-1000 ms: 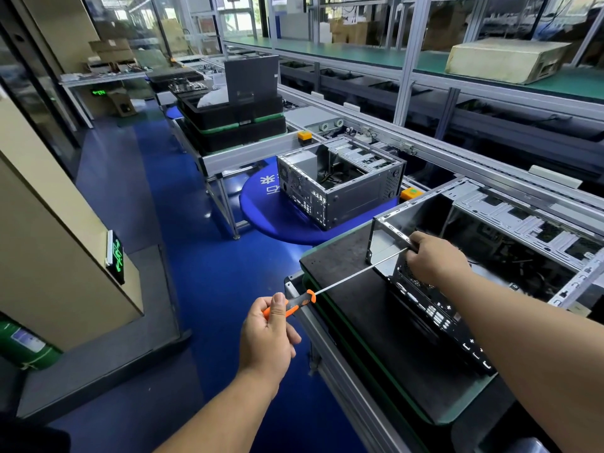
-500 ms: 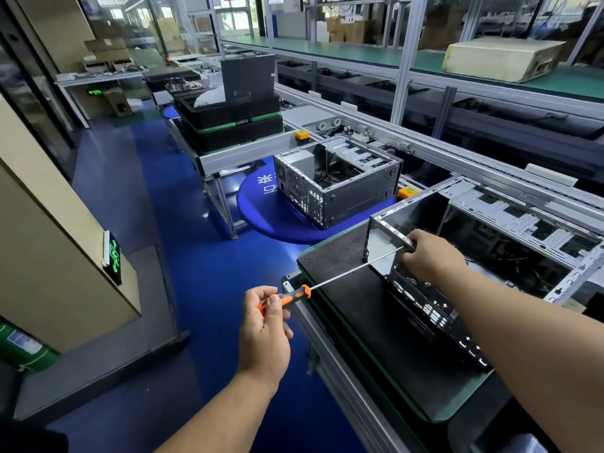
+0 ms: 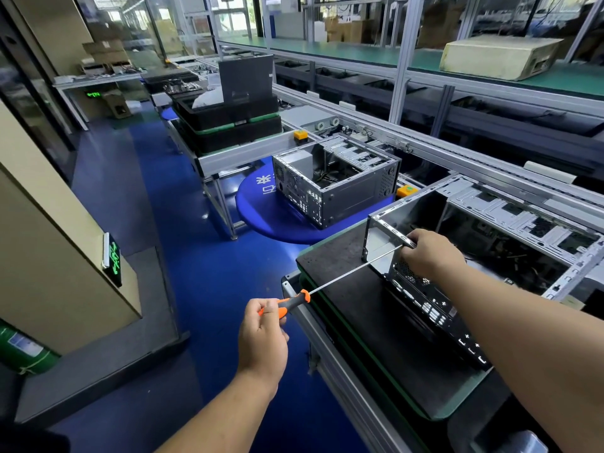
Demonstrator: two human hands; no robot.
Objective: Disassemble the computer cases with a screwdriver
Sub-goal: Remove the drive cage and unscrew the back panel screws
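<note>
**Long-shaft screwdriver set against the rear corner of the near case**

The left hand [image 3: 263, 335] grips the orange-and-black handle of a long screwdriver [image 3: 340, 276], fingers curled round it and thumb on top, out over the blue floor [image 3: 183, 243] just off the edge of the counter [image 3: 330, 361]. The thin steel shaft runs up and to the right across a black mat [image 3: 353, 308] to the rear face of the near computer case [image 3: 510, 223], an open steel chassis lying on that mat with its side panel off. The tip is hidden behind the right hand [image 3: 428, 253], whose fingers curl over the case's upper rear edge, holding the frame beside the shaft; whether they also pinch the shaft cannot be told.

A second computer case [image 3: 336, 181], also open on top, stands farther off on a round blue platform [image 3: 277, 220], well apart from the first. Beyond it, stacked black trays [image 3: 228, 125] sit on a conveyor table, with a dark panel [image 3: 245, 78] standing upright in them. A beige box [image 3: 496, 57] rests on the green upper shelf [image 3: 359, 49] at the right.
</note>
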